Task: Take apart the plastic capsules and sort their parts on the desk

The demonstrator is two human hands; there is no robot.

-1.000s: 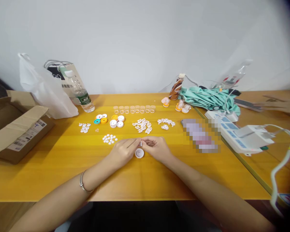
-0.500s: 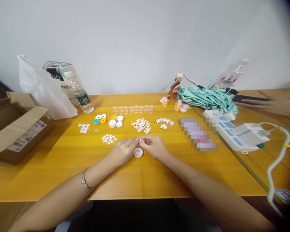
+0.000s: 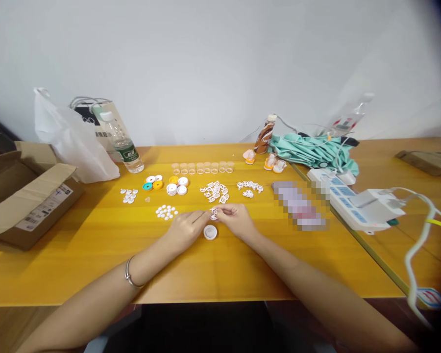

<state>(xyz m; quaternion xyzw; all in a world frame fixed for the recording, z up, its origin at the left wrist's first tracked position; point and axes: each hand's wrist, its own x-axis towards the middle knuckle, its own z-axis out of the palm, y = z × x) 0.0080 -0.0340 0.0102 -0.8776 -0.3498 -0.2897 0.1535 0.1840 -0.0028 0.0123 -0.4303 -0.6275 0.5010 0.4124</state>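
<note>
A small white openwork plastic piece [image 3: 213, 214] is between the fingertips of both hands. My right hand [image 3: 237, 221] pinches it from the right. My left hand [image 3: 186, 229] is closed, its fingertips meeting the piece's left edge. Just below the fingers, a round white cap [image 3: 210, 232] lies with its hollow side up. Beyond my hands is a cluster of similar white openwork pieces [image 3: 215, 190], with a smaller group of openwork pieces [image 3: 250, 186] to its right. Several small white discs [image 3: 166, 212] are spread left of my left hand.
Farther back stand a row of clear cups [image 3: 203, 168], coloured caps [image 3: 157, 185] and assembled orange-and-clear pieces [image 3: 275, 163]. A cardboard box [image 3: 29, 196] and water bottle [image 3: 127, 151] are at left. At right are a blurred-out flat object [image 3: 297, 206] and a power strip [image 3: 356, 206].
The openwork piece shows more between my fingertips, with my right fingers shifted slightly. Another person's hand at the far right, with a dark flat object, has left the view.
</note>
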